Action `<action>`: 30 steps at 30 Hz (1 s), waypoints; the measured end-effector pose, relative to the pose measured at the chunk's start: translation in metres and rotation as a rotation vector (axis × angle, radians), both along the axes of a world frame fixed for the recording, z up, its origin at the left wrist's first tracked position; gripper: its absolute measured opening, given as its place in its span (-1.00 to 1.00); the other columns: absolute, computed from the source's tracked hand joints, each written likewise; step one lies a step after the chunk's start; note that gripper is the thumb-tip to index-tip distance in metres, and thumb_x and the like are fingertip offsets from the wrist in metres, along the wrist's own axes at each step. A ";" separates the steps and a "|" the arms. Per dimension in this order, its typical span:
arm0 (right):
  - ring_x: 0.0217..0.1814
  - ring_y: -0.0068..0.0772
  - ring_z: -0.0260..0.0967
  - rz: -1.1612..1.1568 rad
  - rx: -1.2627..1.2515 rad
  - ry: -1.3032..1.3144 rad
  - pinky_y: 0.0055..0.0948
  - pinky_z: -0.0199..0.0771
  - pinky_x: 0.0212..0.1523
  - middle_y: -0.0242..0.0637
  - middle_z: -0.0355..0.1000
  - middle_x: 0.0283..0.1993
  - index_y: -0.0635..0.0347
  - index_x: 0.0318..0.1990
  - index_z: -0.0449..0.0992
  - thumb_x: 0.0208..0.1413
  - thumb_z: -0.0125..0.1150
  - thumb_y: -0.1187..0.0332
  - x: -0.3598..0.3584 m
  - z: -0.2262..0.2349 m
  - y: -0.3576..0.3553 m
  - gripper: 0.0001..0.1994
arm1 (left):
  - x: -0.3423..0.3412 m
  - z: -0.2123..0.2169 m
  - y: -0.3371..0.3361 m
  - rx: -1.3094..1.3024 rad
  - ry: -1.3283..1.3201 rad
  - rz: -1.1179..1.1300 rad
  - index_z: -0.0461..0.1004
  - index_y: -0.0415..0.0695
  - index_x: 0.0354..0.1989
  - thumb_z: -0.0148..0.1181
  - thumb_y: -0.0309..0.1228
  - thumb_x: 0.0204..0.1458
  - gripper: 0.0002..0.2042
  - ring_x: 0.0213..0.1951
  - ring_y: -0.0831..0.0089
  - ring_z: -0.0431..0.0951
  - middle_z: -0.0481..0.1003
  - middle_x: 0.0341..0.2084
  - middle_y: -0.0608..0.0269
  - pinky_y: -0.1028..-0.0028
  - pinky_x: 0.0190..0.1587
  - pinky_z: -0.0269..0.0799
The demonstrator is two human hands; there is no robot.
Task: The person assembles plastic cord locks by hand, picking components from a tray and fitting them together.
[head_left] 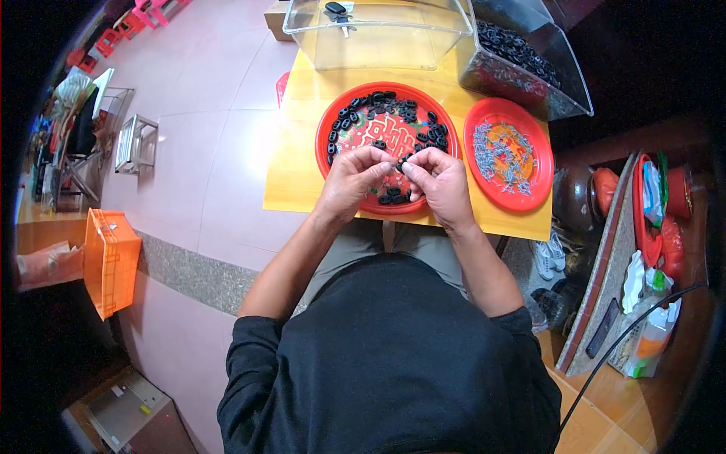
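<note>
Over a round red tray (325, 129) with a printed pattern, my two hands meet with their fingertips almost touching. My right hand (442, 185) pinches a small black plastic piece (404, 161). Thumb and forefinger of my left hand (352, 181) are pressed together beside that piece; whatever they grip is too small to make out. Several small black oval parts (348, 117) lie around the tray's inner edge, and a group of them (393, 197) sits near its front. To the right, a red oval plate (543, 174) bears many thin silvery metal pieces (503, 155).
A yellow tabletop (291, 174) carries everything. At the back stands a clear plastic box (378, 49) with keys (340, 15) showing at its top. A second clear bin (522, 87) holds many black parts. An orange crate (113, 261) is on the floor at left.
</note>
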State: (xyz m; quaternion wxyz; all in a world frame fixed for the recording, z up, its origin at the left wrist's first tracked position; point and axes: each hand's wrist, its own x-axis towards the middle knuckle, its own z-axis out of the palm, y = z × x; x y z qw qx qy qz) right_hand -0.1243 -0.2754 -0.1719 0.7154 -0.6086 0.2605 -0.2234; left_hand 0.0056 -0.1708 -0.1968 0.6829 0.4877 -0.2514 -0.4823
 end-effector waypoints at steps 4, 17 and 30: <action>-0.67 -0.79 0.19 -0.007 -0.070 0.040 -0.76 0.26 -0.68 -0.46 0.35 -0.58 0.25 -0.43 0.43 0.02 0.13 0.50 0.000 0.001 0.004 -0.96 | -0.006 0.004 0.002 -0.026 -0.012 -0.020 0.43 -0.19 -0.37 0.09 -0.43 0.06 -0.91 -0.50 0.71 0.36 0.41 -0.54 0.45 0.68 -0.45 0.29; -0.58 -0.72 0.24 -0.019 -0.371 0.070 -0.64 0.28 -0.59 -0.43 0.34 -0.58 0.28 -0.50 0.39 -0.03 0.13 0.52 -0.005 0.006 0.008 -0.92 | -0.013 0.003 0.003 -0.014 -0.362 0.042 0.42 -0.25 -0.44 0.10 -0.50 0.02 -0.93 -0.51 0.71 0.34 0.40 -0.59 0.42 0.65 -0.48 0.26; -0.66 -0.77 0.23 0.006 -0.035 0.017 -0.75 0.28 -0.70 -0.44 0.36 -0.58 0.26 -0.47 0.43 0.03 0.11 0.51 -0.004 -0.006 -0.006 -0.93 | -0.003 0.008 -0.004 0.073 -0.199 -0.090 0.45 -0.23 -0.33 0.04 -0.46 0.07 -0.89 -0.45 0.70 0.41 0.47 -0.53 0.38 0.67 -0.42 0.30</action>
